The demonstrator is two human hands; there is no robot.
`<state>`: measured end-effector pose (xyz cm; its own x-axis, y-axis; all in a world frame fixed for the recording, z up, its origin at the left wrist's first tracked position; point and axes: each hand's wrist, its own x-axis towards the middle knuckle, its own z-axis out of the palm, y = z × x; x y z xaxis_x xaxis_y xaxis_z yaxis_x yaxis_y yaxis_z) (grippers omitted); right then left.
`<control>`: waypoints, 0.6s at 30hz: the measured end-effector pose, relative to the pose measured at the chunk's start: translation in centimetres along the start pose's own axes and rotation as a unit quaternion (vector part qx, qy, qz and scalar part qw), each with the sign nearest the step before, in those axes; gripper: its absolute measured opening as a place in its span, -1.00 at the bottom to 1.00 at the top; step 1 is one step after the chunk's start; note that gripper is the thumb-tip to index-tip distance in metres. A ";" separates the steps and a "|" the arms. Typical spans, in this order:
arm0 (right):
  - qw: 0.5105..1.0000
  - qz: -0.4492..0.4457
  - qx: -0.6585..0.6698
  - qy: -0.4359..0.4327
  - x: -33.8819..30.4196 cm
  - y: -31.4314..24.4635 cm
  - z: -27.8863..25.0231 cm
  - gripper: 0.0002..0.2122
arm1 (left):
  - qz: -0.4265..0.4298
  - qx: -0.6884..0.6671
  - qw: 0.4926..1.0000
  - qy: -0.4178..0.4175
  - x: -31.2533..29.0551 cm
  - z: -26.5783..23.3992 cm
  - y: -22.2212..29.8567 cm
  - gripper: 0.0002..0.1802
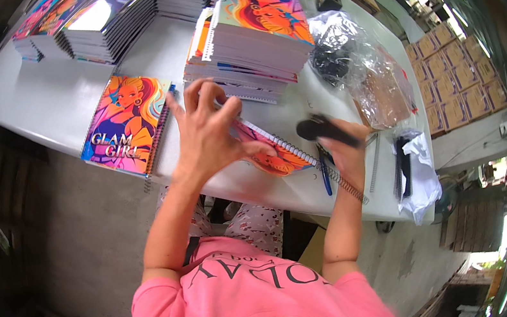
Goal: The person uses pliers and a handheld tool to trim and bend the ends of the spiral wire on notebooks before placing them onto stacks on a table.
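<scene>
My left hand (201, 130) pinches the upper left end of a spiral notebook (267, 166) with thumb and index finger; its other fingers are bent and apart. The notebook stands tilted near the table's front edge, its bright cover toward me. A wire-like coil (342, 180) runs along its spine and sticks out past its lower right end, beside my right wrist. My right hand (348, 148) is closed around a black tool (326, 130) with a rounded end, blurred and of unclear kind. Left of my hands lies another spiral notebook (125, 124) with an illustrated cover, its coil trailing past the lower end.
A tall stack of notebooks (259, 34) stands just beyond my hands, with more stacks (102, 27) at the back left. Clear plastic wrap (356, 59), a blue pen (325, 175), and white crumpled wrapping (421, 177) are on the table (20, 110). Cartons (459, 77) rise at the right.
</scene>
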<state>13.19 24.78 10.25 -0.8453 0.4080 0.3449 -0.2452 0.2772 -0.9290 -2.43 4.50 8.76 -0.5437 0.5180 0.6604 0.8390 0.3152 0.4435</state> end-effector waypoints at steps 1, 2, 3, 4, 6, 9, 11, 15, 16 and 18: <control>0.997 -0.003 -0.042 -0.059 0.3 -0.5 0.6 -0.68 | -0.011 -0.026 0.999 -0.026 0.0 -0.2 -0.6 -0.29; 0.990 -0.008 -0.077 -0.114 0.9 -1.5 1.8 -0.69 | -0.005 -0.031 0.999 -0.025 -0.2 -0.3 -0.7 -0.30; 0.979 -0.013 -0.112 -0.169 1.4 -1.9 2.6 -0.70 | 0.001 -0.037 0.999 -0.025 -0.4 0.0 -0.5 -0.32; 0.985 0.034 -0.131 -0.104 1.5 -0.4 2.5 -0.74 | 0.015 -0.046 0.999 -0.019 -0.1 0.1 -0.1 -0.33; 0.996 -0.020 0.039 -0.082 0.0 1.5 0.1 -0.73 | 0.027 -0.075 0.997 0.002 -0.4 0.7 0.8 -0.34; 0.987 -0.052 0.054 -0.141 -0.3 -0.4 1.6 -0.76 | 0.035 -0.094 0.995 -0.019 -1.0 0.9 1.5 -0.34; 0.969 0.038 -0.212 -0.118 0.7 -0.3 0.6 -0.81 | 0.026 -0.117 0.993 -0.022 -0.8 0.8 1.7 -0.34; 0.983 -0.044 0.108 -0.141 -0.7 -2.8 1.5 -0.66 | 0.035 -0.143 0.989 0.000 -0.8 1.6 1.4 -0.34; 0.986 -0.027 -0.071 -0.146 0.2 -2.4 0.7 -0.68 | 0.039 -0.151 0.988 0.001 -0.4 1.7 1.3 -0.34; 0.991 -0.008 -0.116 -0.071 0.1 -1.8 0.6 -0.69 | 0.038 -0.169 0.985 0.005 -0.4 1.9 1.5 -0.33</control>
<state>13.30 23.81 11.88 -0.9048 0.2799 0.3209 -0.1571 0.4811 -0.8625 -0.95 6.24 8.04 -0.4816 0.5214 0.7044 0.8230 -0.0072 0.5680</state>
